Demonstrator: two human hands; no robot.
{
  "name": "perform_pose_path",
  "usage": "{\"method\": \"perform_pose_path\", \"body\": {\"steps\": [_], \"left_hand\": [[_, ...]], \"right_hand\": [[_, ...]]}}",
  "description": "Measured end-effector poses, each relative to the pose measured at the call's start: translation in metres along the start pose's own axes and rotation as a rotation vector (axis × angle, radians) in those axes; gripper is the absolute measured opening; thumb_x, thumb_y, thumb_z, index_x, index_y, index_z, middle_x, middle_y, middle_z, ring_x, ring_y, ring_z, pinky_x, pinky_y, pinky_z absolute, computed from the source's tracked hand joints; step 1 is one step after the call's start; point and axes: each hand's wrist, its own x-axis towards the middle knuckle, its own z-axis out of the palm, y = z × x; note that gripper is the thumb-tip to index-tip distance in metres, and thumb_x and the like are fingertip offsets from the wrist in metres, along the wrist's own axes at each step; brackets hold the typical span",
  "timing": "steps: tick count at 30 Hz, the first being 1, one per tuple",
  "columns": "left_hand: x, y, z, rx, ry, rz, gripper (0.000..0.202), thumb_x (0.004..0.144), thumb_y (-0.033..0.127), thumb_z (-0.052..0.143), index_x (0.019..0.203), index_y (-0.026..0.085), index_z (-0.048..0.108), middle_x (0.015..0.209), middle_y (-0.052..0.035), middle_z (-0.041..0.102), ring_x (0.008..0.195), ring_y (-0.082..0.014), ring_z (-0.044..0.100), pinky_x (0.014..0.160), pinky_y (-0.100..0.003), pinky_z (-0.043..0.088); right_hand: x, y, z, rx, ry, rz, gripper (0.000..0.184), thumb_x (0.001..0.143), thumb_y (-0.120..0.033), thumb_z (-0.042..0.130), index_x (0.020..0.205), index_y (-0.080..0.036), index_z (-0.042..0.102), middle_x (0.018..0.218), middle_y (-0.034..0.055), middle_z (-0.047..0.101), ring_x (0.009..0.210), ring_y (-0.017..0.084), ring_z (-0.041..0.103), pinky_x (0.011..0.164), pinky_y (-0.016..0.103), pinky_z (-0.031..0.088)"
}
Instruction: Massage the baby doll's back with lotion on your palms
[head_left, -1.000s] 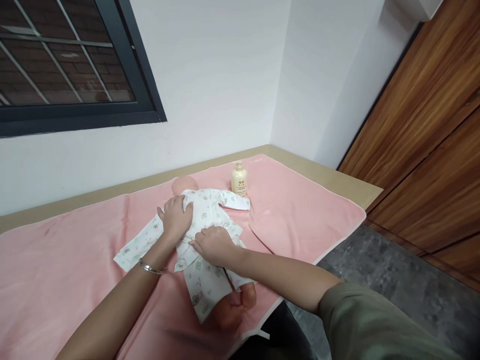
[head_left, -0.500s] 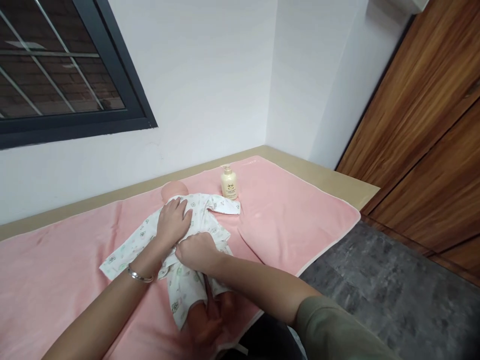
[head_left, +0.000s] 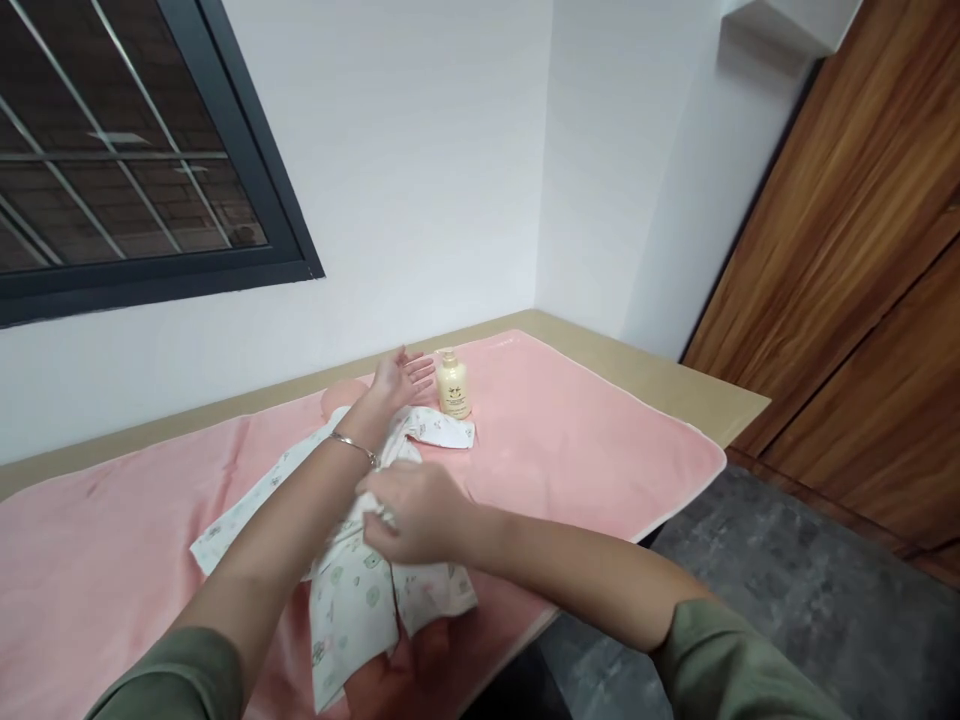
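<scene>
A baby doll point(head_left: 343, 398) lies on its back in a white printed top point(head_left: 439, 428) and matching trousers point(head_left: 356, 600). My left arm crosses over its chest, and my left hand point(head_left: 405, 378) is beyond it with the fingers spread and empty. Close to those fingertips stands a cream pump bottle point(head_left: 453, 388) with dark print, upright and apart from the hand. My right hand point(head_left: 420, 512) is over the doll's belly, its fingers curled and blurred. White cloth shows between thumb and forefinger, but whether they grip it I cannot tell. My left arm hides part of the top.
A pink blanket point(head_left: 592, 460) covers most of the tan table point(head_left: 637, 360). White walls point(head_left: 420, 180) meet behind it, with a barred window point(head_left: 135, 150) at upper left. Wooden panels point(head_left: 847, 250) and a grey floor point(head_left: 750, 580) are on the right.
My left hand has left the doll's chest and reached forward and right toward the bottle, fingers opening out. My right hand has shifted slightly right, its fist loosening.
</scene>
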Motion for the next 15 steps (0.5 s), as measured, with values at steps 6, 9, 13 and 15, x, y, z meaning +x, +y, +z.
{"method": "perform_pose_path", "body": {"steps": [6, 9, 13, 15], "left_hand": [[0.017, -0.006, 0.0, -0.243, 0.013, -0.014, 0.048, 0.098, 0.042, 0.033, 0.126, 0.01, 0.054, 0.115, -0.0202, 0.066, 0.097, -0.0246, 0.07, 0.082, -0.037, 0.058], [0.023, -0.006, 0.005, -0.263, 0.001, -0.021, 0.051, 0.099, 0.043, 0.031, 0.129, 0.008, 0.052, 0.112, -0.0203, 0.067, 0.094, -0.0245, 0.071, 0.079, -0.036, 0.058], [0.025, -0.007, 0.009, -0.27, -0.018, -0.106, 0.049, 0.1, 0.04, 0.027, 0.127, 0.009, 0.054, 0.106, -0.0185, 0.069, 0.09, -0.0274, 0.072, 0.074, -0.042, 0.06], [0.024, -0.007, 0.01, -0.27, -0.03, -0.171, 0.047, 0.101, 0.04, 0.028, 0.124, 0.01, 0.057, 0.105, -0.0173, 0.069, 0.091, -0.0291, 0.071, 0.073, -0.045, 0.06]], "right_hand": [[0.083, 0.108, -0.047, -0.263, 0.219, 0.37, 0.042, 0.088, -0.016, 0.047, 0.127, -0.009, 0.057, 0.131, 0.0174, 0.061, 0.121, 0.028, 0.052, 0.103, 0.04, 0.039], [0.109, 0.143, -0.039, -0.348, 0.122, 0.386, 0.049, 0.085, -0.012, 0.051, 0.133, -0.005, 0.053, 0.141, 0.0199, 0.055, 0.131, 0.027, 0.047, 0.115, 0.041, 0.025], [0.115, 0.155, -0.015, -0.363, 0.103, 0.414, 0.041, 0.083, -0.014, 0.054, 0.122, -0.002, 0.062, 0.13, 0.0227, 0.063, 0.127, 0.028, 0.051, 0.116, 0.041, 0.023], [0.115, 0.153, -0.007, -0.361, 0.115, 0.445, 0.041, 0.083, -0.015, 0.055, 0.121, -0.001, 0.063, 0.13, 0.0245, 0.062, 0.129, 0.029, 0.05, 0.116, 0.041, 0.022]]}}
